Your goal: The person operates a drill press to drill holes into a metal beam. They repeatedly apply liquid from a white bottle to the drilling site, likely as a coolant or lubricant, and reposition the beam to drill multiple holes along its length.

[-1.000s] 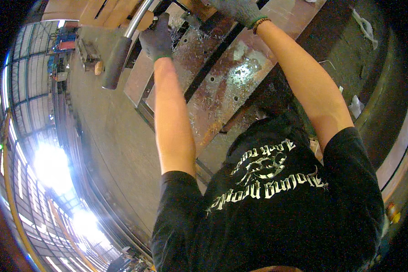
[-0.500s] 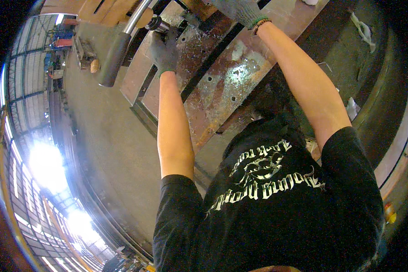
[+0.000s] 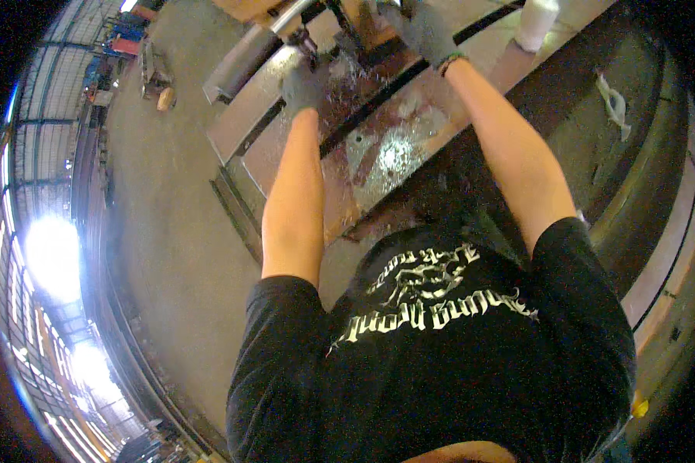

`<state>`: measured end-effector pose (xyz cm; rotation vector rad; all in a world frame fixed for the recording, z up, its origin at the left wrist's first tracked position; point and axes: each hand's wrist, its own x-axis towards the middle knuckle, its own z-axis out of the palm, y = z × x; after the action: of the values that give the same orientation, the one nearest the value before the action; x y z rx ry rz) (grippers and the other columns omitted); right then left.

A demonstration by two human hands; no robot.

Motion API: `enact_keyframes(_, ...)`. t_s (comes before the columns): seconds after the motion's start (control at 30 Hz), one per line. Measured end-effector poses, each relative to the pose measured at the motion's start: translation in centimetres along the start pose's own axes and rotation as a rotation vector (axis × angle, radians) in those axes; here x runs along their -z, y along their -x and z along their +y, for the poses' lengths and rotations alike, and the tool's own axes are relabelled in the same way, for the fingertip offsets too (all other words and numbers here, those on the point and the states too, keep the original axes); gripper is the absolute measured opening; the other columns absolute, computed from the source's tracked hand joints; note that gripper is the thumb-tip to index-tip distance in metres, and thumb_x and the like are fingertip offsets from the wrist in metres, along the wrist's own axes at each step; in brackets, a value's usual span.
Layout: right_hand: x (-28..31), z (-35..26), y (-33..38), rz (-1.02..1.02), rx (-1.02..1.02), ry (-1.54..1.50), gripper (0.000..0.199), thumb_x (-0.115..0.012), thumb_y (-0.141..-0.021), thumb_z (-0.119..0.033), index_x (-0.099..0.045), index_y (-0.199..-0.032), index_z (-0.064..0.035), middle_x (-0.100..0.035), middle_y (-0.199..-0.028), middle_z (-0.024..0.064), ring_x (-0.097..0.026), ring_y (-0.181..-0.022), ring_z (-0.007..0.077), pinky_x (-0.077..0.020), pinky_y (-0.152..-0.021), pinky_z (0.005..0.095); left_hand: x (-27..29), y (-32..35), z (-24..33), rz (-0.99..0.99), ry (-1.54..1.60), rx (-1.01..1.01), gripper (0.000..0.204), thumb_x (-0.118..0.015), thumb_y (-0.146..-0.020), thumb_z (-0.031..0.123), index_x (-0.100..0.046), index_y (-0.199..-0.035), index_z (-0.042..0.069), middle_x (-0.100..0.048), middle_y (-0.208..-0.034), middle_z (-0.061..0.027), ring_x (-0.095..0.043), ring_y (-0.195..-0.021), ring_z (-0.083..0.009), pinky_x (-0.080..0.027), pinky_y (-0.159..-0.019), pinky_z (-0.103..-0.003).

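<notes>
My left hand (image 3: 301,86), in a grey knit glove, is closed at a dark metal fitting (image 3: 306,43) above a slotted steel table (image 3: 282,150). What its fingers hold is too blurred to make out. Up at the top edge, my right hand (image 3: 431,35), gloved alike with a green cuff, is beside dark metal parts (image 3: 378,52); its fingers are partly cut off and blurred. A bright metal lever (image 3: 292,15) with a thick grey sleeve (image 3: 243,63) slants down to the left of my left hand. Thin metal shavings lie over the table between my hands.
A white cylindrical container (image 3: 537,25) stands on the table right of my right hand. Bare concrete floor (image 3: 170,224) runs along the left. Farther off are a wooden-looking crate (image 3: 154,73) and a strip of white plastic (image 3: 616,108) on the right.
The view has shifted, so the table and lever appear moved. The lever's sleeve sits higher and more slanted. The white container shows more fully. Both hands remain at the machine.
</notes>
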<state>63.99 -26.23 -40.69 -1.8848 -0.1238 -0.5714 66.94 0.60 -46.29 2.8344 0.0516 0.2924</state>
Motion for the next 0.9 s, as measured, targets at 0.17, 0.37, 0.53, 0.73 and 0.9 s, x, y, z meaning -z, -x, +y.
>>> enact_keyframes(0.17, -1.3, 1.1, -0.5, 0.043, 0.066, 0.287, 0.064, -0.061, -0.094, -0.063, -0.068, -0.127, -0.0086, -0.075, -0.106, 0.0218, -0.071, -0.100, 0.0407, -0.0549, -0.089, 0.0460, -0.4, -0.1, -1.6, 0.088, 0.061, -0.094, 0.054, -0.059, -0.095, 0.058, -0.068, -0.130, 0.019, -0.075, -0.111, -0.0188, -0.071, -0.106, -0.0416, -0.050, -0.100, -0.050)
enact_keyframes(0.37, 0.7, -0.1, -0.2, -0.050, -0.015, 0.217, 0.058, -0.062, -0.096, -0.060, -0.069, -0.121, -0.0075, -0.074, -0.106, 0.0189, -0.071, -0.099, 0.0378, -0.0538, -0.086, 0.0438, 4.3, 3.7, -0.9, -0.157, 0.148, -0.158, 0.059, -0.058, -0.095, 0.058, -0.074, -0.121, 0.008, -0.074, -0.114, -0.0223, -0.069, -0.109, -0.0428, -0.052, -0.097, -0.049)
enact_keyframes(0.53, -0.2, 2.4, 0.0, 0.022, 0.004, 0.178, 0.054, -0.063, -0.096, -0.057, -0.070, -0.119, -0.0087, -0.074, -0.100, 0.0178, -0.070, -0.092, 0.0343, -0.0533, -0.083, 0.0431, 10.0, 4.7, -3.7, -0.134, 0.269, 0.080, 0.060, -0.059, -0.097, 0.053, -0.071, -0.125, 0.002, -0.073, -0.116, -0.0241, -0.070, -0.110, -0.0398, -0.051, -0.098, -0.045)
enact_keyframes(0.73, -1.4, -1.3, 0.3, -0.055, 0.004, 0.223, 0.051, -0.064, -0.096, -0.054, -0.072, -0.119, -0.0091, -0.075, -0.102, 0.0157, -0.071, -0.093, 0.0317, -0.0535, -0.084, 0.0418, -2.8, -1.2, -4.9, 0.091, 0.606, -0.012, 0.050, -0.064, -0.096, 0.050, -0.072, -0.127, 0.010, -0.076, -0.114, -0.0188, -0.071, -0.108, -0.0385, -0.051, -0.095, -0.045)
enact_keyframes(0.9, 0.2, 0.5, -0.6, 0.012, 0.006, 0.127, 0.047, -0.066, -0.095, -0.052, -0.076, -0.111, -0.0098, -0.076, -0.097, 0.0152, -0.072, -0.089, 0.0311, -0.0536, -0.081, 0.0419, -2.1, 0.6, 1.3, 0.184, 0.204, 0.041, 0.044, -0.062, -0.096, 0.056, -0.072, -0.127, 0.026, -0.076, -0.113, -0.0142, -0.070, -0.109, -0.0399, -0.045, -0.102, -0.047)
